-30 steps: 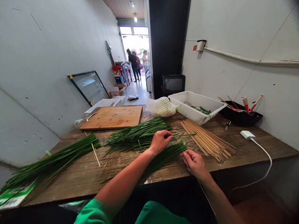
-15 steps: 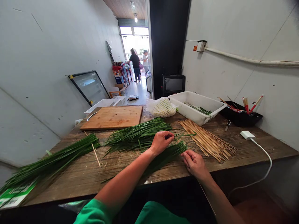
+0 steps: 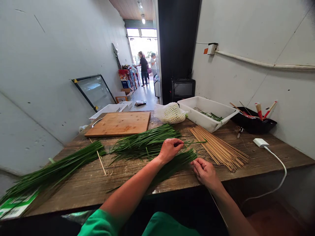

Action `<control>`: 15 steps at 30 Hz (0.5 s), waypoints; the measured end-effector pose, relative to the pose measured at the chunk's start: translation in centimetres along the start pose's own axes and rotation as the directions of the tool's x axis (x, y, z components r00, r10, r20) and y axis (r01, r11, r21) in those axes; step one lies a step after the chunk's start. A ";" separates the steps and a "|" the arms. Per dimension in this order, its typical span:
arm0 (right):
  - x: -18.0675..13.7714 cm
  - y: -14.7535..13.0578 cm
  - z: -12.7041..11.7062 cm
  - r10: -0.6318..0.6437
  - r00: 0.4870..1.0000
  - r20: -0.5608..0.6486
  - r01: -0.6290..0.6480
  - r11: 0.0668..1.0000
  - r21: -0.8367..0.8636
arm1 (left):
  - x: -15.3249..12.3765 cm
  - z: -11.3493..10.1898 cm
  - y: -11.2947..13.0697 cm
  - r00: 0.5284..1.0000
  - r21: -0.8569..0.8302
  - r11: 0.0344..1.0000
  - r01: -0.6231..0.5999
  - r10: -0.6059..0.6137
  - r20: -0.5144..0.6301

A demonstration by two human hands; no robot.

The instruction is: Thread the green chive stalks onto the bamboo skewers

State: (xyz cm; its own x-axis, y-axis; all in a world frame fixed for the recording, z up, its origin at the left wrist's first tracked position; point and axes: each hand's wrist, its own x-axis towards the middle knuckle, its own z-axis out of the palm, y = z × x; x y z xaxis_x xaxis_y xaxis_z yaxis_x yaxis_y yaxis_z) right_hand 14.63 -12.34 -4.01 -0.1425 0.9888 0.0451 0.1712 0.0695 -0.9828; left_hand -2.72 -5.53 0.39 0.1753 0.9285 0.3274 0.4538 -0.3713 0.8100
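My left hand (image 3: 169,149) is closed in a pinch on green chive leaves at the end of the middle chive bundle (image 3: 145,141). My right hand (image 3: 205,171) rests curled at the cut end of a nearer chive bunch (image 3: 176,162) on the wooden table (image 3: 118,177); its fingers press on the stalks. A fan of bamboo skewers (image 3: 218,147) lies just right of both hands. A longer chive bundle (image 3: 54,170) lies at the left, with one loose skewer (image 3: 99,159) beside it.
A wooden cutting board (image 3: 119,124), a white mesh bag (image 3: 169,113), a white tub (image 3: 206,111) with some greens and a black tray (image 3: 253,121) of chopsticks stand at the back. A white charger (image 3: 260,142) with cable lies right. People stand far down the corridor (image 3: 145,67).
My left fingers have closed slightly tighter on the chive leaves. The people in the corridor have shifted. My right hand has stayed put.
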 end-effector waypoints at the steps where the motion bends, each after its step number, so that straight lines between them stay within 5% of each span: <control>1: 0.0 -0.1 0.0 0.004 1.000 0.004 -0.004 1.000 0.005 | 0.0 0.0 0.0 1.000 -0.004 1.000 0.006 -0.006 0.001; 10: 0.0 -0.2 0.0 0.015 1.000 0.019 -0.015 1.000 0.006 | 0.0 -0.2 0.0 0.999 0.031 0.999 -0.036 0.036 0.028; 15: 0.0 0.4 -0.1 -0.016 1.000 0.000 0.016 1.000 -0.025 | -0.3 -0.4 0.1 0.982 0.000 0.996 -0.086 0.085 0.172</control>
State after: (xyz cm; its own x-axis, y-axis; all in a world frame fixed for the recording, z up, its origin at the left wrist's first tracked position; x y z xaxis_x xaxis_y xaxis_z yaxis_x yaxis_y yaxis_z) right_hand 14.79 -12.28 -4.37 -0.1456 0.9875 0.0610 0.1934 0.0889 -0.9771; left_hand -3.01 -5.85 0.59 0.3606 0.8809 0.3068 0.4371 -0.4501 0.7787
